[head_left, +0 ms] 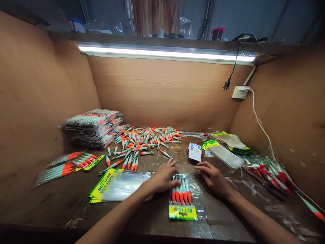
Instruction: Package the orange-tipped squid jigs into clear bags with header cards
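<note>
A clear packet of fishing lures (181, 195) with orange tips and pale bodies lies on the table, its yellow "BCT LURE" header toward me. My left hand (166, 175) rests at the packet's upper left, thumb on the plastic and fingers stretched forward. Just beyond those fingertips lies a single loose lure (166, 154). To the right of the packet, my right hand (213, 179) sits low, fingers loosely bent and apart, with nothing visible in them. Its index finger is near a white card (195, 152) with blue writing. Flat clear bags (127, 184) with yellow headers lie left of my left hand.
A heap of loose lures (144, 140) spreads at the back. Filled packets (93, 123) are stacked at back left, with more packets (61, 169) in front. On the right are bags (225, 154), red-and-white lures (269, 171) and a white cable (262, 127).
</note>
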Motion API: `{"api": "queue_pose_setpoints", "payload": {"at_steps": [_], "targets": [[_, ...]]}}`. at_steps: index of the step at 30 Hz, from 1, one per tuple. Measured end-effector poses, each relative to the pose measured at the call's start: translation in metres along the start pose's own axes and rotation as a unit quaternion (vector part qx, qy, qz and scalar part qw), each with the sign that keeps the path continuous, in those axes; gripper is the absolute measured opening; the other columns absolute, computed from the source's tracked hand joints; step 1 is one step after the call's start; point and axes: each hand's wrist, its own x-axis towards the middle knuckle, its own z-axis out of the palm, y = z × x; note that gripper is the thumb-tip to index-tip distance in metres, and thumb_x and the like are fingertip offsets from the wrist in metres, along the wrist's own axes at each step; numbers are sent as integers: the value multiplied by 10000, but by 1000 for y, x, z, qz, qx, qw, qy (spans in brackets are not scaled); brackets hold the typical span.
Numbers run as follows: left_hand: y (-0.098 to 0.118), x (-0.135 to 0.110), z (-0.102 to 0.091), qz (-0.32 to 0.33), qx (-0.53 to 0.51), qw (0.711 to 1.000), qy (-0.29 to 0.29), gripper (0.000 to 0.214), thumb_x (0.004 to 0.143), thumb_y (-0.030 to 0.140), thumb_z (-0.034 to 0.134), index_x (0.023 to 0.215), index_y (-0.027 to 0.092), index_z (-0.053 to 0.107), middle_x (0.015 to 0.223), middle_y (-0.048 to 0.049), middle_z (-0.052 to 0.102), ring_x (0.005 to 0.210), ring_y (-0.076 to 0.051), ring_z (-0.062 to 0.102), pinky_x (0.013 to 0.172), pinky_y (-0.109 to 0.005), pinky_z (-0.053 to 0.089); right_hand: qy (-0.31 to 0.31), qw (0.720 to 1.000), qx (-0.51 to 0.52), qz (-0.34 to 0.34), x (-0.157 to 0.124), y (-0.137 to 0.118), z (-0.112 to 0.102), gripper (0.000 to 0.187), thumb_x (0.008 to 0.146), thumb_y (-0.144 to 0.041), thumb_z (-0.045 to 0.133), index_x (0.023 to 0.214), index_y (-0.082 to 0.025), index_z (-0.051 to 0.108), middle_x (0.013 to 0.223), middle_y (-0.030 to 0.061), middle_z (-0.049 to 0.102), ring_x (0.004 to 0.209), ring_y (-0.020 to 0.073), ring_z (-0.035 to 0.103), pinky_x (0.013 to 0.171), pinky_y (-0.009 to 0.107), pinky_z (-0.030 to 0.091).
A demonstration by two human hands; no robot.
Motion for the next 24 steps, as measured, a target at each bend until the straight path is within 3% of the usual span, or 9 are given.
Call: {"api": "queue_pose_setpoints", "payload": {"at_steps": [4,6,8,10,12,15,18,21,24], "targets": [[4,-22,-17,-36,-215,975,39,484,743,499,759,1082,190,602,913,-35,702,836,-217,664,708,-299,520,16,999,3,30,-5,3,-6,325,963,-213,450,1220,-265,642,1207,87,615,1067,236,629,907,360,532],[-9,-46,-44,-71,-240,958,138,426,763,443,750,1072,195,593,927,-30,697,805,-195,666,677,-273,521,35,998,-7,49,-7,6,-8,334,972,-242,443,1261,-275,608,1227,86,601,1092,242,616,931,369,520],[-37,-81,-80,-142,-145,931,303,355,822,398,686,1113,220,588,964,-35,705,823,-205,679,722,-297,533,48,996,-28,68,-7,14,-8,356,978,-264,428,1308,-281,561,1257,88,584,1129,250,597,963,385,504],[-75,-120,-118,-220,19,866,449,346,880,383,599,1200,253,575,1063,-45,704,882,-232,684,785,-340,535,51,993,-69,78,-6,25,-6,401,973,-272,420,1366,-274,498,1300,94,564,1185,267,563,1015,420,472],[-119,-159,-150,-252,177,805,508,377,909,299,506,1280,249,555,1249,-68,654,1084,-274,640,944,-400,487,45,988,-128,75,-4,37,-1,482,953,-277,439,1434,-244,419,1348,110,537,1238,292,522,1066,461,427],[-181,-201,-175,-280,265,829,406,433,873,225,442,1280,165,574,1318,-114,626,1192,-294,595,1013,-422,451,22,973,-222,61,4,50,7,633,916,-293,494,1512,-195,305,1429,140,477,1287,325,474,1088,489,396],[-211,-211,-173,-289,282,856,323,463,874,288,462,1301,137,564,1372,-139,590,1322,-321,494,1094,-482,367,-5,954,-296,52,17,55,12,681,885,-286,533,1521,-191,307,1481,149,439,1282,340,475,1068,489,403],[-195,-180,-154,-254,287,849,363,514,926,343,428,1390,126,472,1459,-152,501,1415,-316,370,1139,-502,297,-34,941,-332,47,40,53,10,658,804,-182,571,1449,-172,439,1441,164,498,1205,342,532,1021,480,422],[-140,-124,-127,-141,237,897,346,517,936,329,459,1433,193,417,1470,-105,489,1423,-256,364,1167,-441,293,-42,950,-301,70,68,45,2,446,807,-119,520,1231,-179,642,1221,154,666,1054,323,606,905,443,462]]}}
